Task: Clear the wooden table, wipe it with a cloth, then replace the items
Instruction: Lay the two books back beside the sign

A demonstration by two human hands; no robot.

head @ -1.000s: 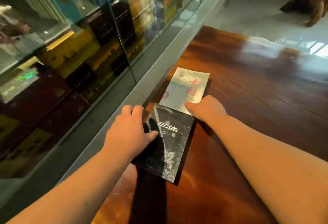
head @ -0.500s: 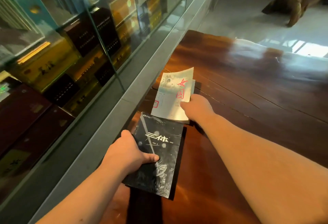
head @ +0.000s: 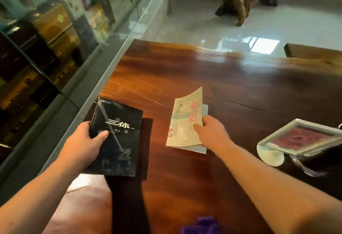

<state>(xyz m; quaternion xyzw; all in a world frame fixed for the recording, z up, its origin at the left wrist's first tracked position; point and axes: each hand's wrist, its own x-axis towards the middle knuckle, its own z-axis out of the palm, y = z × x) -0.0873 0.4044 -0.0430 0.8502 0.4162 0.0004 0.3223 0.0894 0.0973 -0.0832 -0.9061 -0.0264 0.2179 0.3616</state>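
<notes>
My left hand (head: 84, 142) grips a black book (head: 118, 139) by its left edge, thumb on the cover, lifted above the dark wooden table (head: 185, 70) near its left side. My right hand (head: 212, 132) holds a pale book with red characters (head: 185, 122) by its right edge, raised over the table's middle, its cover bending upward. A purple cloth (head: 201, 226) shows at the bottom edge of the view.
A glass display case (head: 55, 30) full of boxes runs along the table's left side. At the right sit a white-framed picture (head: 303, 137), a small white dish (head: 270, 157) and a spoon (head: 305, 169). Tiled floor and a carved wooden piece (head: 240, 2) lie beyond.
Both books were lying near the glass case. My hands took hold of them, lifted them and carried them apart, the pale book moving right. The view swung right, showing the frame and dish.
</notes>
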